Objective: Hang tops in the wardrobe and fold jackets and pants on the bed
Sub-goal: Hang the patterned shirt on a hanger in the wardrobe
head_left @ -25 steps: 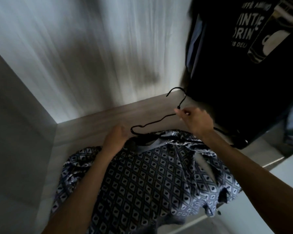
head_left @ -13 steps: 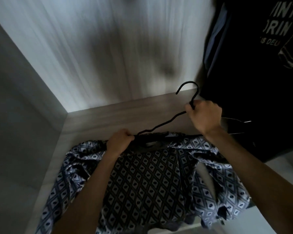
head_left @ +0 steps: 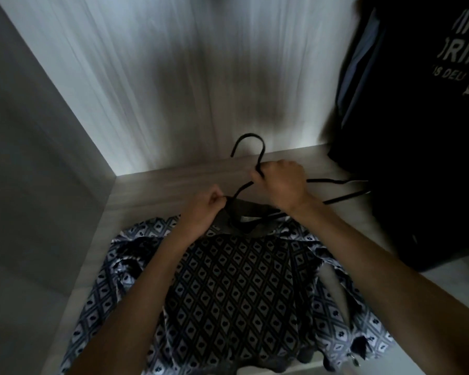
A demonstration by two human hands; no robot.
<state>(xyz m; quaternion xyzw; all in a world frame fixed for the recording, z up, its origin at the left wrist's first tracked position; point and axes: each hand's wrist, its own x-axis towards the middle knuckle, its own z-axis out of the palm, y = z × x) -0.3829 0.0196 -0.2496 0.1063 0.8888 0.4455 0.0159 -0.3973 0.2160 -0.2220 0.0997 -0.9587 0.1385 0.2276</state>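
Between the hands [head_left: 203, 212] [head_left: 282, 185], hanger [head_left: 243, 187]; below, patterned top [head_left: 236, 280]

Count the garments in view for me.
3. The patterned top lies on the wardrobe shelf, its collar at the hanger; a black printed T-shirt hangs at right; a bluish garment shows at its left edge. More may hide behind it.

A dark lettered garment [head_left: 423, 147] hangs at right.
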